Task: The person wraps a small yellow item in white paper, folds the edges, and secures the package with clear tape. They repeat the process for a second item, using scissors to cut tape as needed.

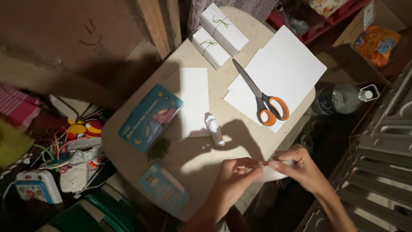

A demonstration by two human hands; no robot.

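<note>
A narrow light from above brightens only the desk (240,56) beyond the hands (266,172), whose hard shadow falls just ahead of them. The white paper sheets (283,68) nearly glare. Everything round about sinks into grainy, soft darkness.

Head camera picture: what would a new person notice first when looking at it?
Probably the scissors with orange handles, lying on white paper sheets at the table's far right. Next, the two hands near the bottom edge: the left hand and right hand pinch a small white paper piece between them. Two white boxes tied with green string sit at the far end.
</note>
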